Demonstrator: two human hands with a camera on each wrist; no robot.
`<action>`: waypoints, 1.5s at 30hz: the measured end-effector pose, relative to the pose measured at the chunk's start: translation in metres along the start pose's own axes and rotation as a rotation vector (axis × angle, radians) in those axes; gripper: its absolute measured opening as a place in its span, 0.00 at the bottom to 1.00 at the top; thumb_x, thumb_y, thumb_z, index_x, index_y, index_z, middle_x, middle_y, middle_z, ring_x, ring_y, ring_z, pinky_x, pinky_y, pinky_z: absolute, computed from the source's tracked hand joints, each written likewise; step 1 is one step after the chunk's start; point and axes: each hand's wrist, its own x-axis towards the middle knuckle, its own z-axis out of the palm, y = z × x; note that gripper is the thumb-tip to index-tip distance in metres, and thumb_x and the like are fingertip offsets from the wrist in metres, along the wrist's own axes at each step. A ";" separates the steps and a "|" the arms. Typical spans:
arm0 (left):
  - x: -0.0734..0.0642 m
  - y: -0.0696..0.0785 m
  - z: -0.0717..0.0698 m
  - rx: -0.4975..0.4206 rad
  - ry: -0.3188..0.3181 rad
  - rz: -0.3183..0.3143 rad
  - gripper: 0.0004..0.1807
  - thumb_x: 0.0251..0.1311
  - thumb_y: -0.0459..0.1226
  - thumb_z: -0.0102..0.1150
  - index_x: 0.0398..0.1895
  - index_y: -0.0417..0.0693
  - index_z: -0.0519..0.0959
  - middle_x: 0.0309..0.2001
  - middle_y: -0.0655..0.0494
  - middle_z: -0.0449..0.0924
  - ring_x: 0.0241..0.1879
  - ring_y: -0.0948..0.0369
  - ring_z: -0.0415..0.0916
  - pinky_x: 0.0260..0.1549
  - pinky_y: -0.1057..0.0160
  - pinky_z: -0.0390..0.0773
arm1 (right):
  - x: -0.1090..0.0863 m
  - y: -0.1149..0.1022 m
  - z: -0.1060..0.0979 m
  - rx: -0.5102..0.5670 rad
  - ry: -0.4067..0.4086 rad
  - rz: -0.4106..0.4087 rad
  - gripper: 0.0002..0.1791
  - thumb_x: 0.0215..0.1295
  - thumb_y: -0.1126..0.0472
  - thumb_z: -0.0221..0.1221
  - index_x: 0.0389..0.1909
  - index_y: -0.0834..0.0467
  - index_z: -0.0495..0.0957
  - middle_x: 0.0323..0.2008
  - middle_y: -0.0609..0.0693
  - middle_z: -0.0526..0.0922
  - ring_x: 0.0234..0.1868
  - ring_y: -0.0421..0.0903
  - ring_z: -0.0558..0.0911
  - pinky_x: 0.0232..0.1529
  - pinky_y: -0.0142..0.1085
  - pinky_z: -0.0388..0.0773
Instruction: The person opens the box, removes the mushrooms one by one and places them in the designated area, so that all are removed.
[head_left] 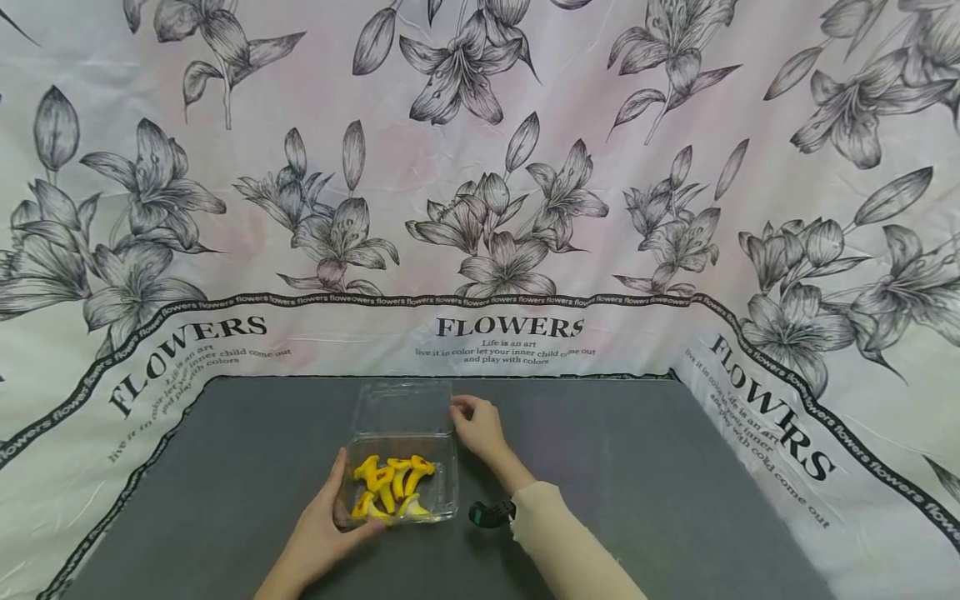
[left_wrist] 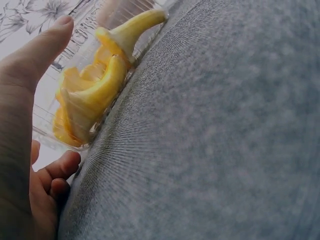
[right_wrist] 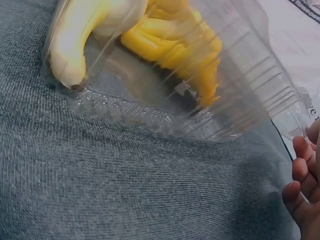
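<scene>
A clear plastic clamshell box [head_left: 454, 483] sits on the grey table, its hinged lid [head_left: 402, 410] folded open toward the back. Inside lie several yellow mushrooms [head_left: 382, 478] with flared caps and pale stems, like chanterelles. My left hand [head_left: 318, 529] grips the box at its front left corner, thumb along the front wall and fingers at the left side. At the lid's right edge, my right hand [head_left: 482, 429] pinches the plastic with curled fingers. Through the box wall, the right wrist view shows a mushroom [right_wrist: 75, 47] with a thick stem.
Grey cloth [head_left: 600, 483] covers the table around the box. A white sheet [head_left: 510, 333] printed with flowers and lettering closes off the back and both sides. A black strap [head_left: 491, 514] shows by the right sleeve [head_left: 570, 542].
</scene>
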 end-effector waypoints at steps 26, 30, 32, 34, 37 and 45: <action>-0.003 -0.002 -0.005 0.062 -0.006 -0.040 0.72 0.54 0.60 0.79 0.89 0.57 0.36 0.34 0.55 0.69 0.28 0.61 0.64 0.31 0.63 0.68 | -0.045 -0.043 -0.035 -0.004 0.020 -0.080 0.18 0.74 0.62 0.65 0.61 0.63 0.84 0.51 0.60 0.88 0.31 0.49 0.86 0.25 0.31 0.76; -0.001 -0.002 -0.004 0.069 0.001 -0.016 0.71 0.55 0.61 0.77 0.89 0.56 0.37 0.58 0.46 0.77 0.32 0.59 0.69 0.34 0.59 0.73 | -0.062 -0.047 -0.034 0.049 0.033 -0.078 0.17 0.71 0.64 0.68 0.58 0.62 0.86 0.49 0.56 0.90 0.27 0.42 0.81 0.20 0.29 0.71; 0.000 -0.003 -0.004 0.078 0.001 0.011 0.70 0.56 0.62 0.76 0.89 0.53 0.37 0.76 0.40 0.66 0.47 0.49 0.79 0.46 0.51 0.80 | -0.069 -0.047 -0.030 0.089 0.032 -0.070 0.17 0.70 0.65 0.69 0.57 0.63 0.86 0.49 0.56 0.90 0.23 0.36 0.77 0.19 0.26 0.68; 0.000 -0.003 -0.004 0.083 0.001 0.039 0.70 0.57 0.62 0.75 0.89 0.51 0.37 0.85 0.39 0.48 0.67 0.37 0.73 0.60 0.38 0.77 | -0.076 -0.046 -0.026 0.147 0.019 -0.054 0.18 0.70 0.64 0.70 0.58 0.64 0.86 0.52 0.57 0.90 0.17 0.31 0.71 0.17 0.25 0.65; 0.000 -0.003 -0.005 0.084 -0.005 0.058 0.70 0.58 0.63 0.74 0.89 0.49 0.37 0.85 0.39 0.40 0.80 0.34 0.50 0.68 0.27 0.63 | -0.084 -0.045 -0.017 0.225 0.005 -0.029 0.19 0.70 0.63 0.70 0.59 0.65 0.85 0.51 0.58 0.90 0.10 0.28 0.59 0.14 0.23 0.59; -0.002 -0.002 -0.004 0.077 -0.010 0.051 0.69 0.58 0.61 0.75 0.89 0.50 0.38 0.84 0.37 0.45 0.73 0.32 0.65 0.63 0.31 0.71 | -0.092 -0.041 0.002 0.275 -0.008 -0.071 0.19 0.68 0.64 0.72 0.58 0.66 0.86 0.51 0.62 0.89 0.08 0.24 0.54 0.12 0.22 0.57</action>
